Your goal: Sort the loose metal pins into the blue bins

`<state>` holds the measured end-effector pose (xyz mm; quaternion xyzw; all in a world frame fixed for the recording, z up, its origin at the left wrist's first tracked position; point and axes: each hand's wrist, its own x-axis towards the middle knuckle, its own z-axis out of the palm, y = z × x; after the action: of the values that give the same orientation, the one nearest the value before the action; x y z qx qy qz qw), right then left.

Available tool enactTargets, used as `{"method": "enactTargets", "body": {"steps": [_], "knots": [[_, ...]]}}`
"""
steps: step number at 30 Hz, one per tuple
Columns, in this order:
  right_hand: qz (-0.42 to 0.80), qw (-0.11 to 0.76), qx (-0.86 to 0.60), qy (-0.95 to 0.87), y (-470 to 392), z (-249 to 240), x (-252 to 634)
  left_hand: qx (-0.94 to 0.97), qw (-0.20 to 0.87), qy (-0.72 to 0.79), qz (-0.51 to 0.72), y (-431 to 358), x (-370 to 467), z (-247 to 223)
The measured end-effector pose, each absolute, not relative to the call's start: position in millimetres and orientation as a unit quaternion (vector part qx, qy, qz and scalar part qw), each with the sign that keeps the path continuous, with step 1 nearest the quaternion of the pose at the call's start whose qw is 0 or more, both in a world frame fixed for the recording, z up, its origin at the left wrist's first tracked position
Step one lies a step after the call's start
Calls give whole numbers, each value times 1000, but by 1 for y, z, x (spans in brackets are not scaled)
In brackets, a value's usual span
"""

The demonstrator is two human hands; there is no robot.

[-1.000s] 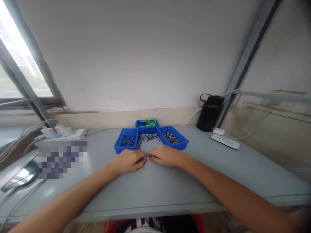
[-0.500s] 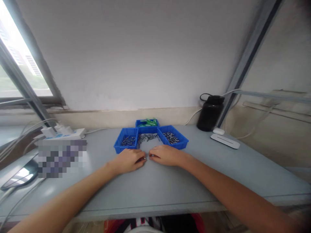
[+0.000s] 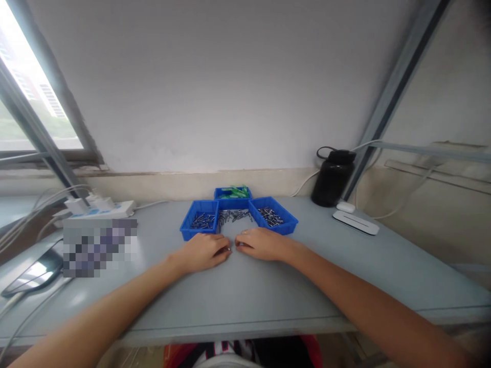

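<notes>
Resting on the grey table (image 3: 245, 291) near its middle, the left hand (image 3: 202, 252) and right hand (image 3: 263, 244) are meeting fingertip to fingertip, each seeming to be pinching a small metal piece (image 3: 229, 249); what the pieces are is too small to tell. Just behind the hands, a loose pile of metal parts (image 3: 232, 215) is lying between two blue trays (image 3: 199, 221) (image 3: 273, 216), with a third tray of green parts (image 3: 232, 194) toward the back edge. Judging by this, the person is joining two small pieces; lining them up looks like the delicate part.
</notes>
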<state>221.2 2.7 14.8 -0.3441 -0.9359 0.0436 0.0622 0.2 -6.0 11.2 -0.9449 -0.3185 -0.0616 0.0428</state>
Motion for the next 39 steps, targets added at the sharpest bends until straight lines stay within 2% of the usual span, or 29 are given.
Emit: {"method": "enactTargets", "body": {"steps": [26,35,39], "knots": [[32,80,-334,-939,3,13,220,-944,49,-320,-69,-6,1,12],[100,117,-309,-939,-1,13,216,-941,44,-327,-75,-7,2,11],[93,127,-318,-935,-3,10,212,-939,44,-334,-67,-8,4,11]]}}
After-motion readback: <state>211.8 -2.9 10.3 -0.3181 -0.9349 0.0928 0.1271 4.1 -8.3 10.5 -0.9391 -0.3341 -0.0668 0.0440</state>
